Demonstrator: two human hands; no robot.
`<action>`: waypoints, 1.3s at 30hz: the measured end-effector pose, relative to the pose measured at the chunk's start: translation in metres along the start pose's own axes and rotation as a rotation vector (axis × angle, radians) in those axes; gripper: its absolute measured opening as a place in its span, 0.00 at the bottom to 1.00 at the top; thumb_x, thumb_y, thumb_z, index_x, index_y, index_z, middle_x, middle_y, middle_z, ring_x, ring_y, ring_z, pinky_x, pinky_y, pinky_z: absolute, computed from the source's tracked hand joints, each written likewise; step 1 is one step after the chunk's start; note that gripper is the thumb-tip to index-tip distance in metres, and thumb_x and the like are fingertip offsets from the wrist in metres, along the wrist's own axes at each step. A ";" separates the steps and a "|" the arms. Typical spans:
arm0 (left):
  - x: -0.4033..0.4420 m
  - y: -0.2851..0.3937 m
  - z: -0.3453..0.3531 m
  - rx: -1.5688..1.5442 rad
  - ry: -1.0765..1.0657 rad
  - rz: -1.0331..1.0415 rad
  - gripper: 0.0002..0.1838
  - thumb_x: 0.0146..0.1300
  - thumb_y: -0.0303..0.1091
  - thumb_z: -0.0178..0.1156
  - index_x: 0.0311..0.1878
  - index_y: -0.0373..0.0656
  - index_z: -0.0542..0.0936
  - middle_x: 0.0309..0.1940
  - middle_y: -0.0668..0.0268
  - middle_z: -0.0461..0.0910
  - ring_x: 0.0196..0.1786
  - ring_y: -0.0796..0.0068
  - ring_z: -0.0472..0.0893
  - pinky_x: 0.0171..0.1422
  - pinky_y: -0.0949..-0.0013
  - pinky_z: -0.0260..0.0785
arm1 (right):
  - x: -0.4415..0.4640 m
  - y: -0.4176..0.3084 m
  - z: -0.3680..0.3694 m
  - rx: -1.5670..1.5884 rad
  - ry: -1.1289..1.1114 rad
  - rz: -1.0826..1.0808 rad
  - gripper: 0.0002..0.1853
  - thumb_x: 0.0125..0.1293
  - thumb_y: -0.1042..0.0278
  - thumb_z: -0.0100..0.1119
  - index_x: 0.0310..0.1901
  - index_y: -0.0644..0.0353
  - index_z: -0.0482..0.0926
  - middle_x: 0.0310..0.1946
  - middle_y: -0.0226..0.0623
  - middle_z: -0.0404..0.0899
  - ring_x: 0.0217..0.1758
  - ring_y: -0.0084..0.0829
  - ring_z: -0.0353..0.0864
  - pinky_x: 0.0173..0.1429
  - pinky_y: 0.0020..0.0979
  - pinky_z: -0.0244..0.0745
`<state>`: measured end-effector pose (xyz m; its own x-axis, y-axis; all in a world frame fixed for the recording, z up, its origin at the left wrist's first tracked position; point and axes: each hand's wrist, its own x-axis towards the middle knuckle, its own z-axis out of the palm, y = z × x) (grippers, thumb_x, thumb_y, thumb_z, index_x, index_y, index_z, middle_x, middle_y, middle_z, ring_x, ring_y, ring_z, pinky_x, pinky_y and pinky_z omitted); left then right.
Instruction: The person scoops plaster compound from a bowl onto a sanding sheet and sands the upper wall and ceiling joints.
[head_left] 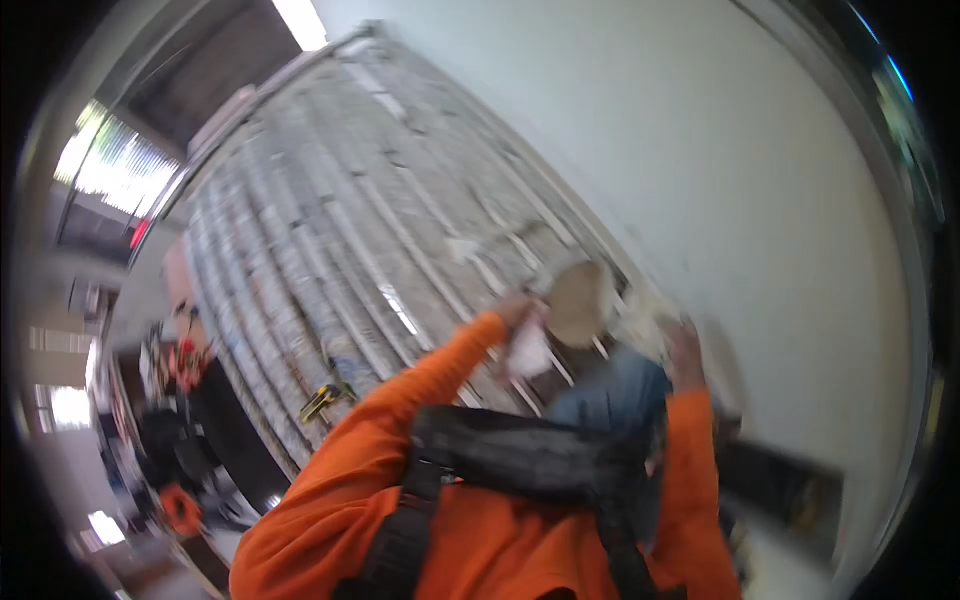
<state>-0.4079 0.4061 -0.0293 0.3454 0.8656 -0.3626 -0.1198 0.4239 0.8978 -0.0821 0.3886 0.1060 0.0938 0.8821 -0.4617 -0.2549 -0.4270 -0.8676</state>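
Observation:
My left hand [519,308], in an orange sleeve, reaches to the left edge of a round tan thing with a pale rim [578,305]. Its fingers look closed, but blur hides what they hold. A white, cloth-like piece [528,350] hangs just below this hand. On the other side, my right hand [685,355] is beside a pale, crumpled-looking thing [645,322], close to the wall. Motion smears the right fingers, so their grip is unclear. Between my arms shows a blurred blue patch, perhaps my jeans [615,390].
A slatted grey surface [350,220] runs along the white wall [700,150]. On it lies a yellow and black tool [322,402]. Dark boxes and orange items [180,508] crowd the floor at left. A dark box [780,490] stands at lower right.

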 end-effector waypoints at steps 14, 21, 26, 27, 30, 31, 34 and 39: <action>-0.018 0.084 0.037 -0.027 -0.044 0.034 0.40 0.64 0.32 0.60 0.75 0.46 0.51 0.43 0.57 0.81 0.28 0.76 0.79 0.30 0.75 0.75 | 0.064 0.049 0.085 -0.972 0.185 -0.186 0.18 0.60 0.60 0.51 0.39 0.70 0.79 0.37 0.62 0.79 0.46 0.57 0.79 0.51 0.49 0.72; -0.002 0.104 0.028 0.150 -0.241 0.064 0.37 0.62 0.29 0.61 0.73 0.46 0.56 0.32 0.63 0.81 0.26 0.78 0.79 0.29 0.76 0.74 | 0.061 0.057 0.096 -0.892 0.120 -0.268 0.18 0.61 0.59 0.50 0.36 0.69 0.79 0.36 0.60 0.80 0.42 0.57 0.79 0.48 0.50 0.73; 0.005 0.102 0.029 0.194 -0.162 0.048 0.36 0.63 0.34 0.63 0.72 0.46 0.60 0.30 0.65 0.81 0.25 0.79 0.79 0.30 0.76 0.74 | 0.040 0.051 0.096 -0.901 -0.048 -0.308 0.21 0.62 0.58 0.52 0.38 0.74 0.77 0.33 0.64 0.78 0.41 0.56 0.80 0.45 0.47 0.73; 0.003 0.102 0.027 0.162 -0.139 0.042 0.36 0.63 0.35 0.63 0.72 0.46 0.60 0.30 0.64 0.81 0.24 0.79 0.79 0.30 0.76 0.74 | 0.036 0.050 0.098 -0.910 -0.080 -0.363 0.20 0.62 0.58 0.51 0.38 0.73 0.78 0.33 0.64 0.78 0.41 0.55 0.80 0.45 0.48 0.73; 0.005 0.088 0.015 0.140 -0.107 0.021 0.38 0.63 0.40 0.64 0.73 0.46 0.58 0.32 0.63 0.82 0.23 0.78 0.79 0.29 0.76 0.72 | 0.040 0.066 0.092 -0.874 -0.165 -0.341 0.19 0.63 0.59 0.50 0.37 0.71 0.79 0.33 0.64 0.78 0.42 0.55 0.80 0.47 0.48 0.73; 0.006 0.091 0.017 0.128 -0.087 0.018 0.39 0.63 0.41 0.64 0.73 0.46 0.57 0.33 0.62 0.82 0.23 0.77 0.79 0.29 0.76 0.72 | 0.046 0.064 0.088 -0.868 -0.160 -0.346 0.19 0.63 0.59 0.50 0.37 0.71 0.79 0.33 0.64 0.78 0.42 0.55 0.80 0.47 0.48 0.73; -0.001 0.104 0.020 0.260 -0.051 -0.075 0.39 0.63 0.41 0.63 0.74 0.45 0.55 0.37 0.60 0.82 0.24 0.77 0.79 0.29 0.75 0.71 | 0.065 0.057 0.081 -0.846 -0.010 -0.233 0.18 0.63 0.61 0.49 0.39 0.71 0.80 0.33 0.63 0.79 0.43 0.55 0.80 0.48 0.48 0.73; 0.000 0.118 0.018 0.239 -0.169 -0.090 0.38 0.64 0.37 0.61 0.74 0.45 0.55 0.42 0.57 0.80 0.26 0.76 0.79 0.31 0.75 0.72 | 0.093 0.066 0.097 -0.801 0.067 -0.340 0.17 0.60 0.65 0.50 0.43 0.71 0.79 0.34 0.62 0.79 0.44 0.56 0.79 0.49 0.48 0.73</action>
<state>-0.4048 0.4512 0.0809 0.4972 0.7623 -0.4143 0.1339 0.4043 0.9048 -0.1832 0.4620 0.0239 0.1048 0.9843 -0.1422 0.5481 -0.1765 -0.8176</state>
